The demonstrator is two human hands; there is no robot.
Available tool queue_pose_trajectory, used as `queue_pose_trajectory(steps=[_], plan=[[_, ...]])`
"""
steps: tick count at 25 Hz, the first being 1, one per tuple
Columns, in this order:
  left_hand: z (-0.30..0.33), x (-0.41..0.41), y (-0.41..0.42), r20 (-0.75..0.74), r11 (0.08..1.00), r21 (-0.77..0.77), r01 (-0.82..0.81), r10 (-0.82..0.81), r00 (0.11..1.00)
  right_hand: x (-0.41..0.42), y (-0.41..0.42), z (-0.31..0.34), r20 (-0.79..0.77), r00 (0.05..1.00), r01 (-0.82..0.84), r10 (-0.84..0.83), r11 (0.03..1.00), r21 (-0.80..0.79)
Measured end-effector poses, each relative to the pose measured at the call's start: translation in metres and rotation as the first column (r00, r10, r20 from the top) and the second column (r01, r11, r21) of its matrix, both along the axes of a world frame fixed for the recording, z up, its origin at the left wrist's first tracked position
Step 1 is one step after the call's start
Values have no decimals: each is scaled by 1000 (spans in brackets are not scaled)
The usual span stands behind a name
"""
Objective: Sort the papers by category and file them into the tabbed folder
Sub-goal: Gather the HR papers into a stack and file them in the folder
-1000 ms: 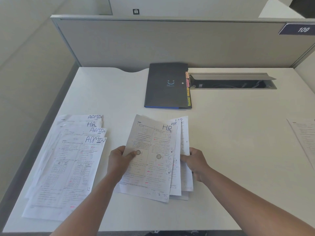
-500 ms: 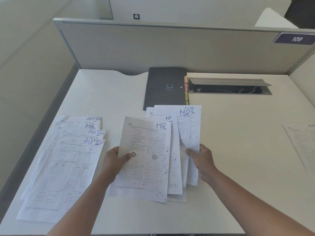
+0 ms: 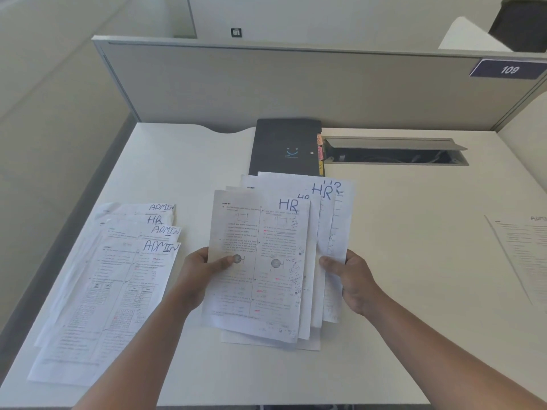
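Both hands gripped a fanned HR stack (image 3: 260, 261) above the bench (image 3: 399, 247): left hand (image 3: 198, 273) pinched its left edge, right hand (image 3: 352, 276) its right. Folder (image 3: 285, 147) lay closed behind, nothing visibly filed. Left pile (image 3: 118, 279) mixed ADMIN and HR, so sorting looked unfinished; one sheet (image 3: 524, 250) far right.

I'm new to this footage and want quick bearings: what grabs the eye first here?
A fanned bundle of HR sheets sits at centre, gripped by the left hand and right hand at its two side edges. On the desk's left lies a spread pile marked mostly ADMIN, with one HR sheet. Behind the bundle lies the closed dark tabbed folder, beside an open cable hatch.
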State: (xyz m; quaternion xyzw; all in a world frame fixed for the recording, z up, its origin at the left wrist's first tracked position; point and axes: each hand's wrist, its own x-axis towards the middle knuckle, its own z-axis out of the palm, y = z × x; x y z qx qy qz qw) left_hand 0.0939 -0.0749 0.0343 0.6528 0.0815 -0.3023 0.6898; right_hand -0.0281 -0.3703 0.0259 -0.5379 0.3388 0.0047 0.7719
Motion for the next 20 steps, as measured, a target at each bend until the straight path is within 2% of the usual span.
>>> queue_pose_trajectory(steps=[5, 11, 16, 20], plan=[[6, -3, -14, 49, 998, -59, 6, -3, 999, -4, -3, 8, 36, 998, -52, 49, 997, 62], [9, -6, -11, 147, 997, 3, -76, 74, 986, -9, -15, 8, 39, 998, 43, -46, 996, 74], [12, -11, -2, 138, 999, -13, -39, 40, 990, -14, -24, 9, 56, 996, 63, -68, 994, 92], [18, -18, -4, 123, 995, -80, -64, 74, 990, -18, -20, 17, 57, 998, 15, -21, 995, 101]])
